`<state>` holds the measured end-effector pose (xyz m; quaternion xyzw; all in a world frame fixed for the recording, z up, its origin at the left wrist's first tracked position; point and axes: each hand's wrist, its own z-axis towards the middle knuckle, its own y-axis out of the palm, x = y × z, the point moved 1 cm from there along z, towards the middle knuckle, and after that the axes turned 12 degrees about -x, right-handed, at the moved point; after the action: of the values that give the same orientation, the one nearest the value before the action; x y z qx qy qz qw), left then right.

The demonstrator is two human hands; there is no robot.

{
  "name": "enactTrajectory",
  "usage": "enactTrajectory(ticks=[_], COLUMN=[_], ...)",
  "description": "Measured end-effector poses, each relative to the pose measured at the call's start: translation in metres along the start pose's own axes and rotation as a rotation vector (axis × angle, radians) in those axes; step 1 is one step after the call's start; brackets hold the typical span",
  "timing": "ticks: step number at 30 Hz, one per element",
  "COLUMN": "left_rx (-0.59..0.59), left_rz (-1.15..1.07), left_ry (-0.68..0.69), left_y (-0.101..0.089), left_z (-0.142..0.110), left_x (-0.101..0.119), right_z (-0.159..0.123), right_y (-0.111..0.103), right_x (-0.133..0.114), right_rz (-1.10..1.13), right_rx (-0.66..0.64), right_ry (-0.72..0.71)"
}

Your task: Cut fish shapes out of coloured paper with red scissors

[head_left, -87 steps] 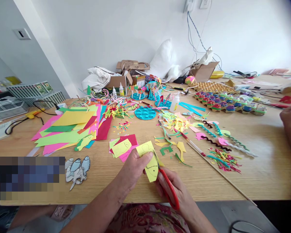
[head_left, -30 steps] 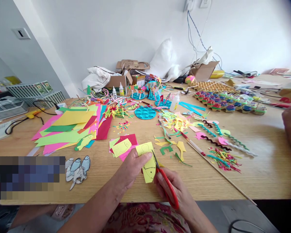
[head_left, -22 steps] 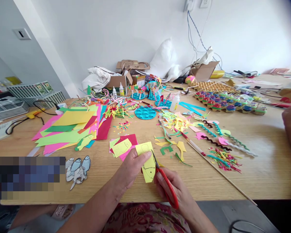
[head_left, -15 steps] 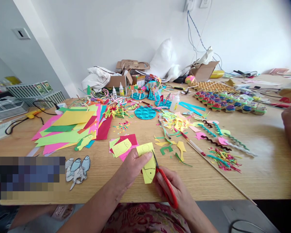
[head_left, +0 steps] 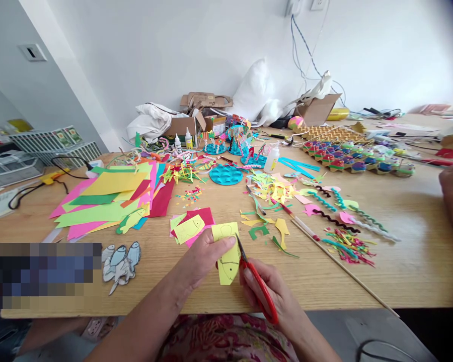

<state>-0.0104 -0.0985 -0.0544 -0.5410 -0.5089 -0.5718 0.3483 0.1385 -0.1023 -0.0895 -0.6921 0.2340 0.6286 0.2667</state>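
Your left hand (head_left: 207, 253) pinches yellow fish-drawn paper (head_left: 226, 269) above the wood-grain tabletop (head_left: 219, 202); your right hand (head_left: 278, 290) grips red-handled scissors (head_left: 262, 285) at its edge — cardboard boxes (head_left: 183, 125) sit near the white wall (head_left: 196, 45).

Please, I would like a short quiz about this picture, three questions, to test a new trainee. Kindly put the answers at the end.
1. What does the right hand hold?
a) a bamboo stick
b) red-handled scissors
c) a paper plate

2. True or false: the left hand holds a glue bottle.

3. Fill in the word: seen by the person, the blue-and-white fish cut-outs lie on the table to the ____ of the held paper.

Key:
1. b
2. False; it holds yellow paper with a fish drawn on it.
3. left
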Motion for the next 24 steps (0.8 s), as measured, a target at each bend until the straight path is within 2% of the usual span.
enactTrajectory(ticks=[8, 15, 24], left_rx=[-0.024, -0.047, -0.068], left_rz=[0.029, 0.009, -0.024], left_ry=[-0.079, -0.072, -0.072], left_y=[-0.009, -0.01, -0.003], left_z=[-0.004, -0.006, -0.006], left_x=[0.009, 0.006, 0.008], right_z=[-0.001, -0.002, -0.003], right_y=[-0.003, 0.0, 0.001], right_x=[-0.002, -0.011, -0.011], right_rz=[-0.115, 0.024, 0.041], right_rx=[-0.03, -0.09, -0.065], right_ry=[0.002, 0.023, 0.009])
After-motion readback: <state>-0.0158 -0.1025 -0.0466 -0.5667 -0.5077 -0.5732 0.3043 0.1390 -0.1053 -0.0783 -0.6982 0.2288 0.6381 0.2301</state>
